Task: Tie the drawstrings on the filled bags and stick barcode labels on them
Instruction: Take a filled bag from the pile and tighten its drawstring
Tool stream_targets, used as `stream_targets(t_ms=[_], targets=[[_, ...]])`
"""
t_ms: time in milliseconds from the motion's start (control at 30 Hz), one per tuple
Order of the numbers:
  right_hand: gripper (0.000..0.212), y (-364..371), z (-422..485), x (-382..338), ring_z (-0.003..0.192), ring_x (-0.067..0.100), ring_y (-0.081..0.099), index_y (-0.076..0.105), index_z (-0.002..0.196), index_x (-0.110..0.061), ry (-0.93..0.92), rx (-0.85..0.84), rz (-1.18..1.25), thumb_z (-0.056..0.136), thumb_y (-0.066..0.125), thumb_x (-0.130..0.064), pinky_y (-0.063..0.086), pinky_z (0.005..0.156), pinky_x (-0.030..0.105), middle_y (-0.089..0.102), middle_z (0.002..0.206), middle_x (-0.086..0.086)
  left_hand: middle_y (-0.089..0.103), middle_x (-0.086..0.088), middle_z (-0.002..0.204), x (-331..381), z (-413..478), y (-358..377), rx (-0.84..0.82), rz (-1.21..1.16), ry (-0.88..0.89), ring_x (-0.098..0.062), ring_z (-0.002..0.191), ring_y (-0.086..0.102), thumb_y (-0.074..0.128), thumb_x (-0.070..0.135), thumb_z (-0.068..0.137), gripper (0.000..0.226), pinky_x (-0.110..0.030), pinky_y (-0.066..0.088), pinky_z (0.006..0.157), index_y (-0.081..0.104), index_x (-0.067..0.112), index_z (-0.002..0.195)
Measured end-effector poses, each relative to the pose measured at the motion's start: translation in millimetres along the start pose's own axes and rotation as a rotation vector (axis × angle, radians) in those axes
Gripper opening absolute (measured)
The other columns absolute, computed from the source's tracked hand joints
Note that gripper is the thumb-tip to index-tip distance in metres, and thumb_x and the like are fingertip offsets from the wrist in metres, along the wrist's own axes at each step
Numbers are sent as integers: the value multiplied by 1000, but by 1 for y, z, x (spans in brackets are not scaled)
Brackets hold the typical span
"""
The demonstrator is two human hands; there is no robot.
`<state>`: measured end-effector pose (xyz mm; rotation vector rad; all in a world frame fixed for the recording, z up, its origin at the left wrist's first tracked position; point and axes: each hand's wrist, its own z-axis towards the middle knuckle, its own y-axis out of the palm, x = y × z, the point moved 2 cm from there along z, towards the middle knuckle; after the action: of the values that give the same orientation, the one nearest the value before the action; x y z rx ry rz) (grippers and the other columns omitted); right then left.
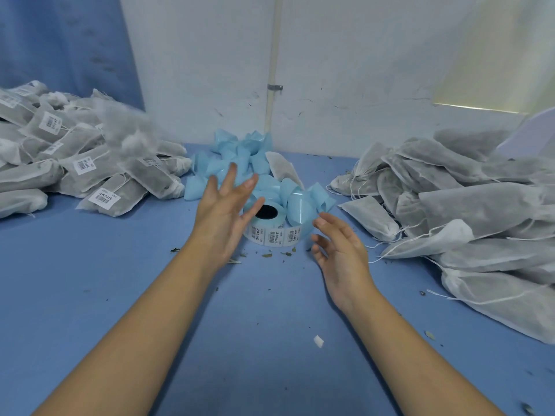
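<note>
Left hand (223,211) and right hand (339,247) above the blue tabletop (240,325), fingers (230,175) spread and released, grasping nothing, barcode label roll (270,228) just beyond them at centre, labelled bags (75,166) piled far left, unlabelled bags (465,205) heaped right, loose blue backing strip (237,154) behind the roll.

Barcodes show on the label roll (271,234) at twelve o'clock and on the bags (81,165) at ten o'clock; their print is unreadable.

blur: bag (129,130) over L pile (60,166) | edge-cut: R pile (480,205) | label roll (271,234) txt illegible
</note>
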<state>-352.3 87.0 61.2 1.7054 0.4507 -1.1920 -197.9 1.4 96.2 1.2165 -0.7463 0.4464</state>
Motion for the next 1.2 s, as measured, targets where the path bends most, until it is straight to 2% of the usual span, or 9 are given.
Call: stream_targets(t_ms=[167, 300, 433, 600, 667, 733, 833, 1033, 1200], targets=[[47, -10, 11, -7, 83, 16, 68, 53, 128, -22, -21, 80, 133, 88, 57, 2, 54, 63, 18, 59, 109, 1, 70, 6, 113, -5, -6, 5, -67, 185, -43, -19, 98, 70, 58, 8, 91, 41, -24, 56, 74, 47, 14, 130], [72, -22, 20, -17, 97, 21, 67, 32, 144, -35, -53, 134, 231, 88, 51, 7, 53, 70, 22, 53, 101, -4, 74, -1, 99, -11, -11, 14, -89, 324, -83, -16, 75, 71, 55, 10, 92, 24, -19, 52, 67, 59, 14, 115], [80, -33, 24, -21, 98, 21, 66, 22, 148, -37, -39, 176, 274, 88, 49, 8, 53, 71, 23, 51, 103, -4, 75, -4, 91, -20, -14, 16, -115, 381, -122, -14, 65, 68, 49, 7, 92, 20, -18, 48, 61, 65, 15, 103], [74, -36, 27, -19, 96, 14, 68, 23, 149, -28, -22, 188, 295, 89, 47, 7, 51, 73, 22, 44, 125, -8, 74, -8, 85, -28, -16, 17, -134, 416, -148, -17, 61, 66, 47, 4, 92, 21, -17, 47, 55, 66, 9, 100], [54, -37, 28, -20, 94, 12, 70, 43, 130, -28, -32, 154, 270, 89, 46, 7, 52, 70, 18, 41, 129, -8, 74, -8, 83, -30, -16, 17, -133, 428, -159, -16, 60, 66, 47, 4, 92, 21, -18, 47, 55, 66, 9, 99], [43, -33, 25, -19, 90, 10, 71, 49, 117, -26, -41, 112, 248, 89, 47, 7, 52, 69, 16, 41, 124, -10, 74, -7, 82, -31, -17, 16, -130, 444, -168, -15, 59, 66, 46, 3, 92, 22, -18, 47, 56, 67, 9, 98], [57, -27, 21, -17, 87, 9, 71, 35, 145, -16, -50, 87, 243, 93, 48, 3, 51, 77, 20, 44, 136, -7, 74, -6, 81, -33, -17, 16, -123, 456, -179, -13, 59, 66, 46, 3, 93, 22, -18, 47, 58, 67, 9, 97], [37, -11, 12, -20, 92, 13, 71, 53, 131, -14, -3, -69, 331, 95, 51, -10, 54, 69, 19, 61, 128, -4, 74, -5, 87, -35, -16, 15, -78, 454, -195, -15, 63, 68, 49, 5, 92, 18, -18, 52, 59, 66, 10, 96], [31, 1, 2, -17, 82, 13, 72, 64, 117, -15, 93, -245, 274, 88, 53, -17, 54, 62, 18, 69, 118, 0, 71, -5, 105, -35, -15, 18, -3, 374, -190, -18, 68, 71, 54, 25, 95, 18, -20, 53, 56, 61, 11, 106]])
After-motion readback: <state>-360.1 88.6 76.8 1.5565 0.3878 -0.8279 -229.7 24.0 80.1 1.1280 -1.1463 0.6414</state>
